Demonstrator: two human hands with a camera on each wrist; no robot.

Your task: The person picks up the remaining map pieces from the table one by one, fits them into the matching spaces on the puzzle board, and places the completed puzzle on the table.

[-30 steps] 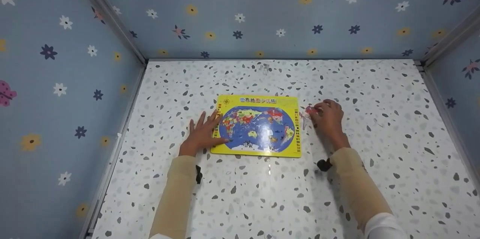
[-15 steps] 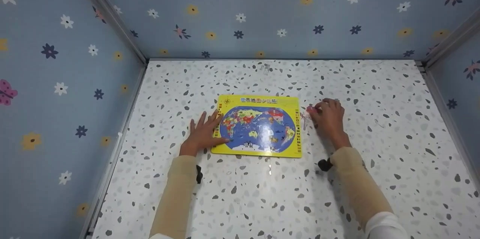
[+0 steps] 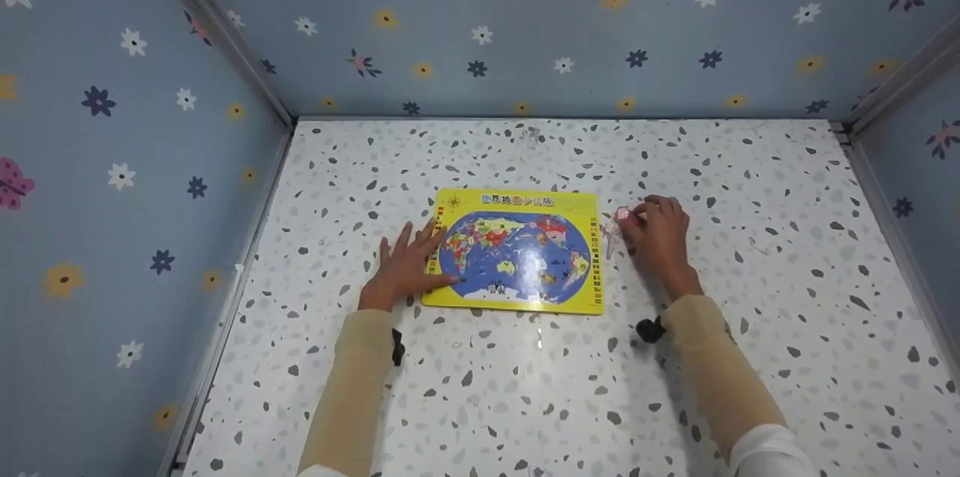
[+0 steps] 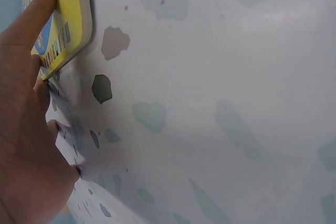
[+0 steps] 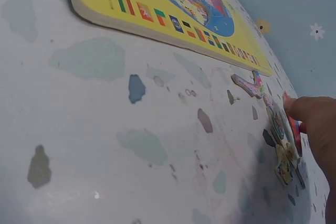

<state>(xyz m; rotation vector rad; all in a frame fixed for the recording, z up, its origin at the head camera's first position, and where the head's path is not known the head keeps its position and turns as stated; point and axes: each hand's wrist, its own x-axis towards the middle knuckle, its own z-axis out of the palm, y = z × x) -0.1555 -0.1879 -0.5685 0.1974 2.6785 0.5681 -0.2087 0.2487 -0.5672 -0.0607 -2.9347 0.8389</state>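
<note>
A yellow-bordered world map puzzle board [image 3: 517, 310] lies flat on the speckled table. My left hand [image 3: 405, 267] rests on its left edge with fingers spread, the thumb over the map's lower left. The left wrist view shows that thumb [image 4: 39, 11] on the board's face. Just off the board's right side, my right hand [image 3: 661, 237] pinches a small red puzzle piece [image 3: 624, 214] between thumb and fingers. In the right wrist view the red piece [image 5: 295, 129] is partly hidden behind the thumb [image 5: 310, 109]. Loose puzzle pieces [image 5: 283, 163] lie beneath that hand.
A thin pinkish puzzle piece [image 3: 608, 241] lies close to the board's right edge. Flower-patterned panels [image 3: 525, 27] border the table at the back and on both sides.
The red piece has turned in my right fingers and now shows a paler face. My left hand and the board have stayed in place.
</note>
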